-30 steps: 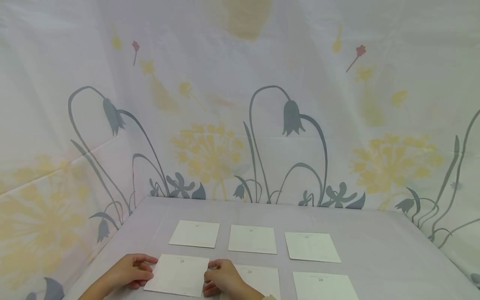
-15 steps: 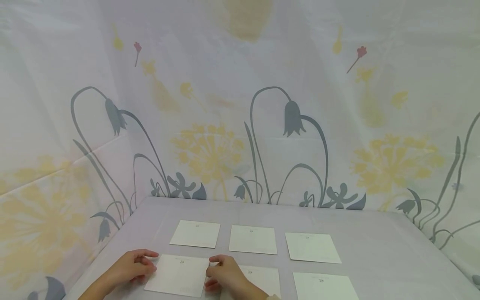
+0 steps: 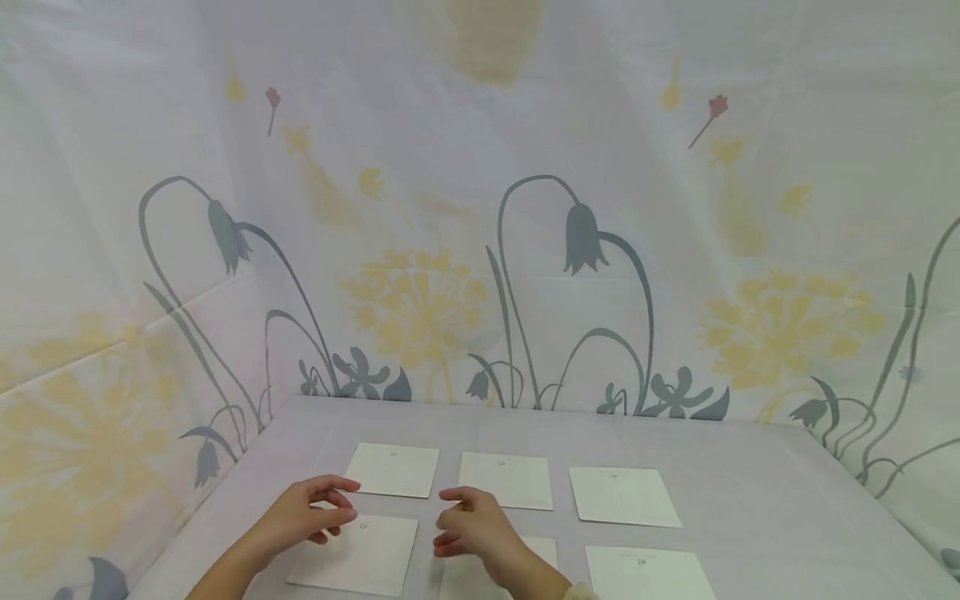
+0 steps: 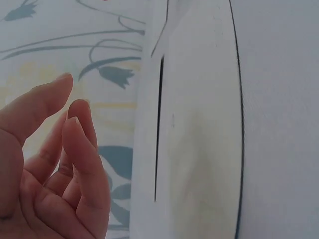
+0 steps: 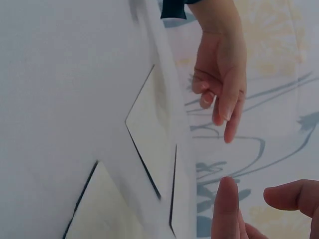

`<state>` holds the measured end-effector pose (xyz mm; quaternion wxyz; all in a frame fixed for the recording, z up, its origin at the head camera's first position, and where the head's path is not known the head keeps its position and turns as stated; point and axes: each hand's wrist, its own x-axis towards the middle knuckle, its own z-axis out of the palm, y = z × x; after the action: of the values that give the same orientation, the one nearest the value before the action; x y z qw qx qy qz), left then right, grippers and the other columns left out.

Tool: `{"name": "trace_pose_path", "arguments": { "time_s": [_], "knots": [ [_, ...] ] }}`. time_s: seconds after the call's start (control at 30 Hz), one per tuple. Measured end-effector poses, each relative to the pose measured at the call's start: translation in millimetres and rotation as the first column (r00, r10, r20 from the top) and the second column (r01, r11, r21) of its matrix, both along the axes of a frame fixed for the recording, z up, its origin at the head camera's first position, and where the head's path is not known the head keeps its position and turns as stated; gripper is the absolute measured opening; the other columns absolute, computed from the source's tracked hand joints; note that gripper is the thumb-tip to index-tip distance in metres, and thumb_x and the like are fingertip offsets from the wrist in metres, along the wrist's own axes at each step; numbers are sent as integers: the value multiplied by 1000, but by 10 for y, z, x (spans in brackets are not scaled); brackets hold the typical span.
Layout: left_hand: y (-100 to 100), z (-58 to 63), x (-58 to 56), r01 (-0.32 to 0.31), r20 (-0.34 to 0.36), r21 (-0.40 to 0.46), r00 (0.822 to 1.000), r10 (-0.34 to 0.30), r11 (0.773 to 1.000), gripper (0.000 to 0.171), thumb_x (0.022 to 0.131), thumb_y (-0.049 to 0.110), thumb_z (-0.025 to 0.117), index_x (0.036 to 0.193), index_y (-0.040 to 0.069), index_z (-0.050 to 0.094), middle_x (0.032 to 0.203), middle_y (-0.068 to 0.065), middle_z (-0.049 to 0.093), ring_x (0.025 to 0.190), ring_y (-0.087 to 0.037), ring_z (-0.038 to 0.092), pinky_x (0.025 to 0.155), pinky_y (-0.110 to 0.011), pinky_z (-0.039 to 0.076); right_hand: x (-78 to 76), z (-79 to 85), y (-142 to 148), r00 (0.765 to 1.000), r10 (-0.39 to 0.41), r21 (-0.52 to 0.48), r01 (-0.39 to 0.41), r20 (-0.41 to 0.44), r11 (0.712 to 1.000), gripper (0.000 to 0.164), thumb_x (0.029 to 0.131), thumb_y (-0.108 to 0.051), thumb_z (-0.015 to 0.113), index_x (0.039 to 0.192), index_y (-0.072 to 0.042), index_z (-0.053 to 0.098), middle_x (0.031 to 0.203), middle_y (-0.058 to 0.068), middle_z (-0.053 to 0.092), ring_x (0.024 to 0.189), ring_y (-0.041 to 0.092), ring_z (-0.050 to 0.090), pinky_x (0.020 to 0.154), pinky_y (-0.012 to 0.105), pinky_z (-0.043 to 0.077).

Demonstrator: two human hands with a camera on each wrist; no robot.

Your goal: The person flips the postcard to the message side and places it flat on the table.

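My left hand [image 3: 307, 517] hovers over the left end of the front-left white card [image 3: 363, 562], its fingers loosely bent with nothing between them. In the left wrist view the thumb and fingertips of that hand [image 4: 65, 164] stand apart, beside the card [image 4: 204, 134]. To the right, my right hand [image 3: 480, 533] is held over the front-middle card [image 3: 472, 579] and covers part of it; its fingers are relaxed and hold nothing. The right wrist view shows that hand's fingers [image 5: 227, 204] apart from its thumb, facing the left hand.
Behind lie three more cards: the back-left card [image 3: 393, 471], the back-middle card [image 3: 506, 482] and the back-right card [image 3: 625, 497]. A front-right card [image 3: 648, 575] runs out of the bottom edge. A pale cloth covers the table [image 3: 765, 500], with a flower-printed curtain [image 3: 450, 208] behind.
Both hands have left the sides of the front-left card and risen up and to the right. That card stays flat in about the same place.
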<state>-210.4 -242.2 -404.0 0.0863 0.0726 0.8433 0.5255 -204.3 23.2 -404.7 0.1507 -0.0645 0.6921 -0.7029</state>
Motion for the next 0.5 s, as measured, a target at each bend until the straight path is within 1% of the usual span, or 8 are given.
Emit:
{"name": "trace_pose_path", "arguments": {
  "time_s": [0.23, 0.37, 0.5],
  "knots": [
    [248, 63, -49, 46, -27, 54, 999, -44, 997, 46, 84, 21, 69, 121, -2, 55, 88, -4, 61, 71, -21, 60, 58, -34, 52, -47, 33, 176, 1000, -5, -3, 5, -24, 1000, 48, 76, 3, 54, 122, 13, 48, 84, 10, 53, 64, 18, 62, 63, 33, 56],
    [371, 52, -77, 76, -31, 90, 997, -73, 993, 43, 85, 19, 69, 120, -3, 56, 88, -4, 61, 70, -21, 61, 58, -34, 52, -55, 53, 268, 1000, -17, 4, 17, -17, 1000, 47, 76, 2, 54, 122, 13, 47, 83, 9, 53, 64, 17, 61, 63, 33, 56],
    [502, 47, -94, 91, -27, 117, 996, -88, 989, 43, 85, 19, 69, 119, -3, 56, 87, -3, 61, 70, -20, 61, 58, -33, 52, -58, 71, 363, 1000, -21, 9, 21, -20, 1000, 47, 77, 2, 54, 122, 13, 47, 82, 9, 54, 65, 17, 61, 64, 33, 56]
  ]
}}
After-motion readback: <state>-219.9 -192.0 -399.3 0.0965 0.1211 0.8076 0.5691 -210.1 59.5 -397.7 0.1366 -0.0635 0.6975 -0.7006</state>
